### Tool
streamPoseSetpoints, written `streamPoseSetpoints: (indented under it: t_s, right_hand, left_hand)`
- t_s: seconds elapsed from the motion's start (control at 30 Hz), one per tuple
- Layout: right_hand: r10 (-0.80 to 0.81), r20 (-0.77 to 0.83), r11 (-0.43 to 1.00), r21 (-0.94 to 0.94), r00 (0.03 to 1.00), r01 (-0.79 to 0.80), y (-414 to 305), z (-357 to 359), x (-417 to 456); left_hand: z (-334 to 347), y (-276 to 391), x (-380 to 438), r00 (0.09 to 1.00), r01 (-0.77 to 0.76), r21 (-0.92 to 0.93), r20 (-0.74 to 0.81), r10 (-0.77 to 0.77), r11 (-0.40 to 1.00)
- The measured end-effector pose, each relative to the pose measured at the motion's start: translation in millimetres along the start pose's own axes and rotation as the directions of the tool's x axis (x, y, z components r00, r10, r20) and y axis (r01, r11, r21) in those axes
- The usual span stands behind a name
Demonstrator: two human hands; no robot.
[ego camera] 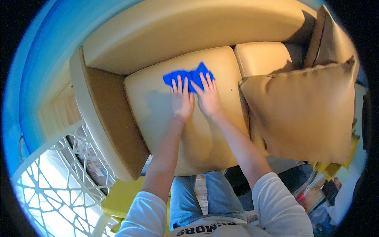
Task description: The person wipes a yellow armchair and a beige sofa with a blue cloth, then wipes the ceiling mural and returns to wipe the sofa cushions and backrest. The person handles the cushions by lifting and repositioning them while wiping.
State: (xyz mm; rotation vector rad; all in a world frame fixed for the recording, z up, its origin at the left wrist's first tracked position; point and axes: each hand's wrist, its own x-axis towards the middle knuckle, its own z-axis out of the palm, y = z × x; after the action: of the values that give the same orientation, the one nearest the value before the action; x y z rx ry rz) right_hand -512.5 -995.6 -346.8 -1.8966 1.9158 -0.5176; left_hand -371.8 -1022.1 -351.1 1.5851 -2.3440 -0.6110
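A blue cloth (189,77) lies bunched on the tan seat cushion (154,124) of a leather-look sofa, with one corner peaked up at the back. My left hand (181,99) holds down its front middle part with outstretched fingers. Close beside it, my right hand (208,96) presses the right part of the cloth, thumb pointing toward the left hand. Both palms rest low over the cushion behind the cloth, and the fingertips are on the fabric. A small dark spot (231,89) marks the cushion right of my hands.
The sofa's backrest (189,29) curves behind the seat, and its armrest (109,118) rises at left. A large tan pillow (302,115) leans at right near another pillow (334,44). A white lattice panel (59,189) and a yellow-green piece (123,197) stand lower left.
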Motion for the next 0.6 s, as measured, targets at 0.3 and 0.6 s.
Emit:
streamPoseSetpoints:
  t_s: [0.3,0.6]
  right_hand:
    - [-0.107,0.381,0.994,0.014,0.918,0.11,-30.9,1.3,-197.9]
    - [-0.137,0.121,0.986,-0.082,0.983,0.148,-83.0,51.1,67.7]
  left_hand:
    - [6.5,3.8,-233.3,0.928,0.053,-0.012,0.37,-0.045,0.999]
    - [-53.7,-101.8,8.1,0.991,0.104,0.099,-0.09,-0.096,0.99]
